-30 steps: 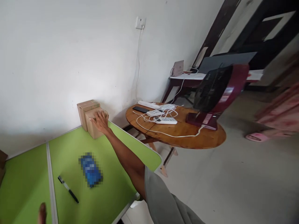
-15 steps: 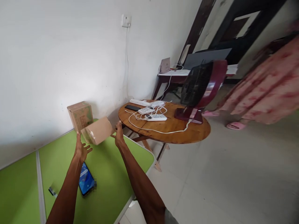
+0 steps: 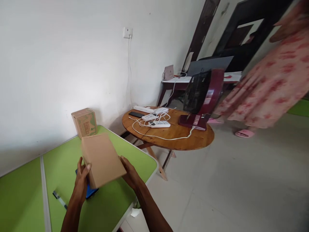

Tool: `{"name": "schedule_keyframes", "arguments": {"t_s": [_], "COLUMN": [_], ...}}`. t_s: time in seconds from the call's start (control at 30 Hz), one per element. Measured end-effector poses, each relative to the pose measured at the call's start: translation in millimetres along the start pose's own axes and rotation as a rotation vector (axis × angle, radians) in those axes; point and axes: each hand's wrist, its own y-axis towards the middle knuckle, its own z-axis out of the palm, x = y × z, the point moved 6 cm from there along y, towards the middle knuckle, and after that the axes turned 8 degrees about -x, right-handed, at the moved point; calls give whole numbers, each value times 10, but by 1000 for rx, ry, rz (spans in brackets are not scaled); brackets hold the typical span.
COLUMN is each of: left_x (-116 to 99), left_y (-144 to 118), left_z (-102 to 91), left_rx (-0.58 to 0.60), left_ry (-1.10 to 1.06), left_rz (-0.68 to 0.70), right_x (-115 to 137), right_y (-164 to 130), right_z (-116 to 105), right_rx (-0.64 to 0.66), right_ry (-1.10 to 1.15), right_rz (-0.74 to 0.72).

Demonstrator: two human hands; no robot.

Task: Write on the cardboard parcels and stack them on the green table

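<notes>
Between my two hands is a plain brown cardboard box [image 3: 103,158], tilted above the green table [image 3: 123,145]. My left hand [image 3: 82,175] presses against the box's left side, thumb towards the near edge. On the opposite side my right hand [image 3: 130,172] grips it, with some fingers hidden behind the cardboard. Under the box and partly covered by it lies a phone [image 3: 91,192] with a blue screen. A pen [image 3: 60,199] rests to the left of my left forearm. Farther back, a second cardboard box [image 3: 84,123] with green print stands by the wall.
To the right stands a round wooden table [image 3: 169,138] carrying a maroon fan [image 3: 204,100], a dark phone [image 3: 136,114] and white power strips [image 3: 159,123] with tangled cables. Behind it is a desk [image 3: 178,80]. A person in a pink patterned garment [image 3: 270,87] is at the right.
Both hands have closed in on the plain box, which has come nearer, away from the printed box, and now covers part of the phone. The person at the right has shifted slightly.
</notes>
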Motion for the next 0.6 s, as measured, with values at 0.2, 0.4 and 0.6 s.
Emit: {"name": "schedule_keyframes", "arguments": {"t_s": [0.2,0.4,0.6], "left_x": [-301,-563,-576], "left_y": [-1104,-1655,-1715], "left_z": [-1078,-1775,-1866], "left_rx": [-119,-267,-358], "left_ry": [320,552,628], "left_rz": [644,744,803], "right_x": [-153,-163,-253], "right_y": [-662,-908,-982], "right_z": [892,1588,1759], "right_rx": [425,564,495], "right_ry": [-95,-113,-121], "right_rz": [63,-15,-113]}}
